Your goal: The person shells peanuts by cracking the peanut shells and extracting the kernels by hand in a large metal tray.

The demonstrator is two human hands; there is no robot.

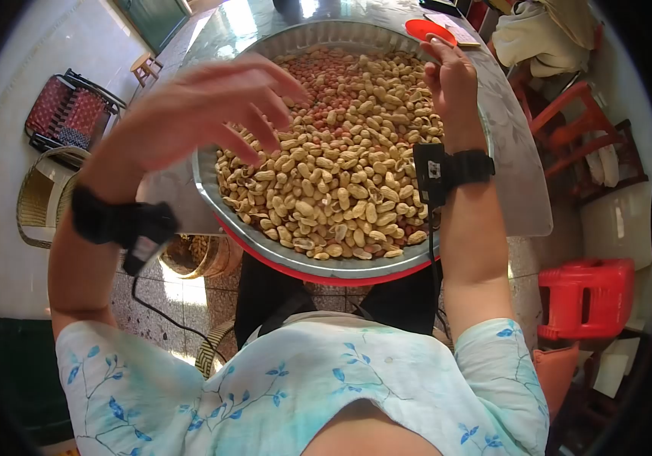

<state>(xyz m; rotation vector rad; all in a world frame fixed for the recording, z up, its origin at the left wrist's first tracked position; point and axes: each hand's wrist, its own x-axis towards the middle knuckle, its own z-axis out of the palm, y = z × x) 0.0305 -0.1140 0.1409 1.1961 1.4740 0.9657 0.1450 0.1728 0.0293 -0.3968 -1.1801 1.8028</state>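
A wide metal basin holds a heap of unshelled peanuts, with reddish shelled kernels toward its far left part. Over the left side of the heap hangs my left hand, blurred by motion, its fingers spread and nothing visible in them. At the basin's far right rim, my right hand has its thumb and finger pinched on the edge of a small red dish. Both wrists wear black straps with small devices.
The basin rests on a grey marbled table. A woven basket stands on the floor below left. At the right are a red plastic stool and a red chair. A folding chair is at the left.
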